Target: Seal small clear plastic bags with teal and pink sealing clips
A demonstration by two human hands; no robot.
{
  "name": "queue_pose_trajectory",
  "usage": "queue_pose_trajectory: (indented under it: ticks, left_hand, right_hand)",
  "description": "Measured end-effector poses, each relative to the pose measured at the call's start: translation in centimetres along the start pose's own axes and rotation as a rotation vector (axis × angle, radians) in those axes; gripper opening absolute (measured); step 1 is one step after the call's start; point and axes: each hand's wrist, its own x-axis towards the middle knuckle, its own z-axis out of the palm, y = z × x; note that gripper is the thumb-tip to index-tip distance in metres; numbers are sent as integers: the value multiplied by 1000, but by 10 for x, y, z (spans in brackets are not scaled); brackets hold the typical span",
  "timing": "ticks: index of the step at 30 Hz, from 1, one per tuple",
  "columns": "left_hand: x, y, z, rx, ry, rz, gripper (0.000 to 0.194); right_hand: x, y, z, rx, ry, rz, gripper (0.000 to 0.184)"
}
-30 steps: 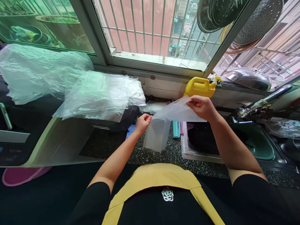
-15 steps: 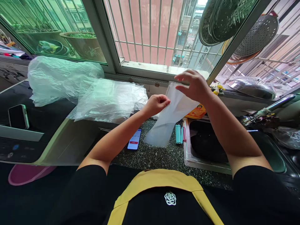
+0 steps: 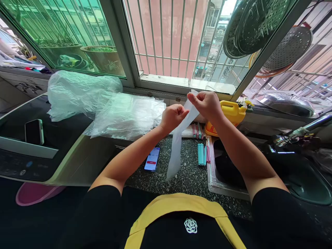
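A translucent plastic bag (image 3: 175, 155) hangs in narrow folds above the speckled counter (image 3: 190, 180). My left hand (image 3: 173, 118) is closed with its fingers pinched on the bag's left edge. My right hand (image 3: 205, 105) grips the upper end of the same bag, thumb against curled fingers. Below them, at the right, lie several teal and pink strips, perhaps sealing clips (image 3: 201, 154), beside the sink's edge. A phone with a lit timer screen (image 3: 152, 159) lies left of the hanging bag.
Stacked clear plastic bags (image 3: 124, 116) and a bulky plastic bundle (image 3: 80, 91) lie at the left. A dark phone (image 3: 34, 132) rests on the black appliance (image 3: 15, 117). A yellow jug (image 3: 232, 112) stands behind the sink (image 3: 211, 180). More pink clips (image 3: 197, 130) lie behind the teal ones.
My right hand has closed on the bag's upper end and moved slightly down and left. The bag has gone from spread out to narrow and folded. The view has shifted a little.
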Motion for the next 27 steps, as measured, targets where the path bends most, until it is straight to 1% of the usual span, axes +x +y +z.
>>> queue_pose_trajectory:
  ticks: [3, 5, 10, 14, 16, 18, 20, 22, 24, 25, 27]
  left_hand:
    - [1, 0, 2, 61, 26, 34, 41]
    - [2, -1, 2, 52, 27, 41, 43]
    - [10, -6, -2, -99, 9, 9, 48]
    - [18, -13, -17, -227, 26, -44, 49]
    - [25, -20, -30, -271, 75, -87, 48]
    - [33, -31, -48, -289, 148, -147, 47]
    - [44, -43, -72, -283, 222, -227, 46]
    - [56, -57, -99, -263, 267, -326, 45]
    - [68, -70, -125, -227, 272, -425, 46]
    - [74, -77, -138, -192, 285, -460, 46]
    - [82, -89, -160, -95, 310, -512, 48]
  right_hand:
    - [6, 0, 1, -11, -47, 32, 40]
    - [7, 1, 3, -17, -80, 59, 37]
    - [14, 0, 9, 37, -128, 57, 33]
    - [25, -2, 6, 164, -171, 48, 29]
    - [32, -2, 2, 229, -175, 64, 27]
    - [41, -2, -5, 268, -169, 99, 26]
    - [51, -1, -13, 285, -157, 152, 26]
    - [64, 1, -18, 284, -150, 210, 26]
    - [80, 4, -16, 309, -121, 285, 27]
    - [89, 6, -11, 304, -117, 312, 28]
    - [107, 12, 5, 267, -111, 324, 28]
